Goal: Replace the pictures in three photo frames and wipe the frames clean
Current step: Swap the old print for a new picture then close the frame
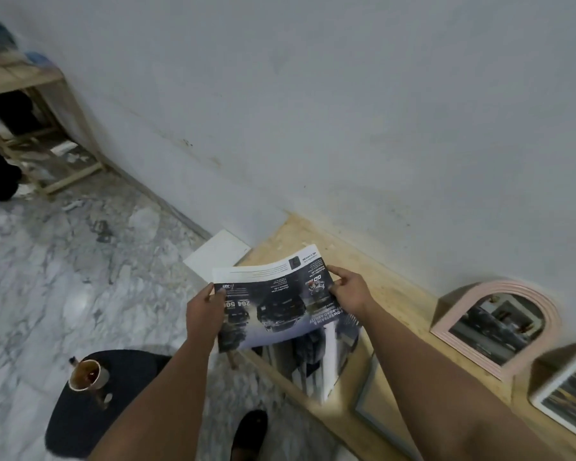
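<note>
both hands on a glossy, dark car-printed sheet [273, 304], curling, upside-down text

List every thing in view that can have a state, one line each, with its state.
Printed car brochure page: held up over the table edge, gripped at both sides, curving.
Left hand: grips the page's left edge.
Right hand: pinches the page's right edge.
Pink arched photo frame: on the wooden table, picture inside.
White rectangular photo frame: on the table, picture inside.
Cup on dark stool: upright, brown residue inside.
</note>
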Action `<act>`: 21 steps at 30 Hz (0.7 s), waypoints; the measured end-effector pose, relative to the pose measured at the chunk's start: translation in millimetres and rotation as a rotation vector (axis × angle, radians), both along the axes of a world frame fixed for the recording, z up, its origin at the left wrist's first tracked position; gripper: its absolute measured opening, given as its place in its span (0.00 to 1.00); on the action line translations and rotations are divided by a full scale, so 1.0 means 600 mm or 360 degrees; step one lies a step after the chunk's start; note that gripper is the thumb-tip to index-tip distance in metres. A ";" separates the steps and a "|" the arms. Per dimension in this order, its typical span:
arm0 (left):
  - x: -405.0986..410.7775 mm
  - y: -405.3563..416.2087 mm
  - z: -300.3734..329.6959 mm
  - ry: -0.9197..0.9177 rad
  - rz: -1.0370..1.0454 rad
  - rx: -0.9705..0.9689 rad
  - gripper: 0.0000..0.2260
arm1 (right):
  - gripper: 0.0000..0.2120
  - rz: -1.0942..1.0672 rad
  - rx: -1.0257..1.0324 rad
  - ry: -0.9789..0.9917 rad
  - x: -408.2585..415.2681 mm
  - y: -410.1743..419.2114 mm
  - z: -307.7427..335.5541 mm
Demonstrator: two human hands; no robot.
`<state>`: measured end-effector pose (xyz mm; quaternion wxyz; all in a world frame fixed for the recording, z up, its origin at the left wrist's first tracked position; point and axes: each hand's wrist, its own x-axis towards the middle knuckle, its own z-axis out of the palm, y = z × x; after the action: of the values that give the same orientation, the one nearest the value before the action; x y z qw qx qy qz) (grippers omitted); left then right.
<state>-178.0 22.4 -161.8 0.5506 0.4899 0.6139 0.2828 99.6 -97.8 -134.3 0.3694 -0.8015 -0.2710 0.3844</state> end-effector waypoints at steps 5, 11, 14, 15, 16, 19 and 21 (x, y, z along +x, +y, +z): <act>-0.003 0.064 -0.057 0.0034 0.0049 -0.0071 0.11 | 0.24 0.0063 -0.0054 0.0016 0.008 0.108 -0.053; -0.015 0.109 -0.130 0.0024 0.0071 -0.0323 0.19 | 0.20 0.0185 -0.0168 -0.0026 0.006 0.202 -0.161; -0.026 0.126 -0.153 0.0058 0.0110 -0.0453 0.22 | 0.21 0.0192 -0.0258 -0.0083 0.014 0.227 -0.193; -0.030 0.129 -0.160 0.0057 0.0115 -0.0473 0.20 | 0.22 0.0198 -0.0285 -0.0114 0.016 0.234 -0.195; -0.031 0.130 -0.163 0.0073 0.0103 -0.0473 0.17 | 0.22 0.0220 -0.0314 -0.0150 0.017 0.241 -0.194; -0.028 0.130 -0.162 0.0158 0.0030 -0.0433 0.09 | 0.25 0.0322 -0.0437 -0.0274 0.021 0.259 -0.193; -0.025 0.128 -0.160 0.0255 -0.0040 -0.0392 0.05 | 0.26 0.0356 -0.0502 -0.0274 0.021 0.270 -0.196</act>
<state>-192.8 99.4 -257.8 0.5595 0.4471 0.6797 0.1584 112.3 64.3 -251.8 0.1698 -0.8442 -0.3252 0.3909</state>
